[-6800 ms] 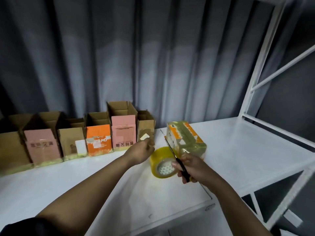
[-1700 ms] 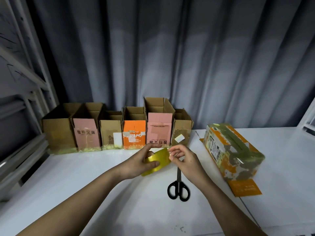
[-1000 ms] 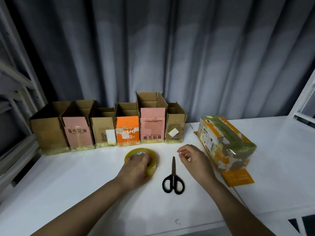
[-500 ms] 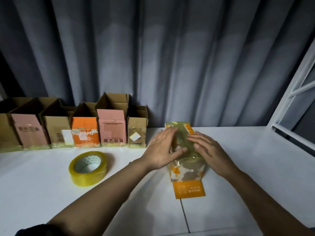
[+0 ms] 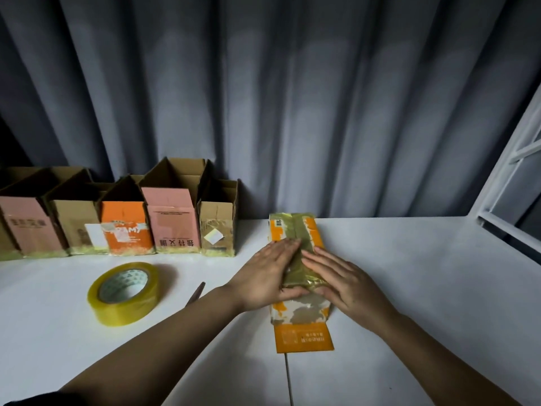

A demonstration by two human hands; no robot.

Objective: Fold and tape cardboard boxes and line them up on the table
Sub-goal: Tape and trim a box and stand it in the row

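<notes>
An orange box [image 5: 295, 259] is found lying on its side on the white surface [image 5: 424, 288], just right of a row of finished boxes [image 5: 123, 230] lined up against the grey curtain [image 5: 263, 98]. The left hand [image 5: 265, 275] and the right hand [image 5: 347, 281] are both laid flat on the upper face of the box, fingers straight and spread, pressing on either side of a strip of yellowish tape [image 5: 300, 253] that runs along the seam; neither hand is curled round anything. The tape appears already applied and is judged to be in the course of being smoothed down. One orange flap [image 5: 303, 336] at the near end is seen lying open on the surface, so this end of the box is not closed. The roll of tape [image 5: 124, 291] rests on the surface to the left, apart from the hands, and a dark tip taken to be scissors [image 5: 196, 293] shows just beside the left forearm. At least six boxes stand upright in the row with open tops and taped bottom edges; how many more extend past the left edge cannot be told. It is judged that the task is well advanced: what remains for this box is to be stood upright and set at the right end of the row.
</notes>
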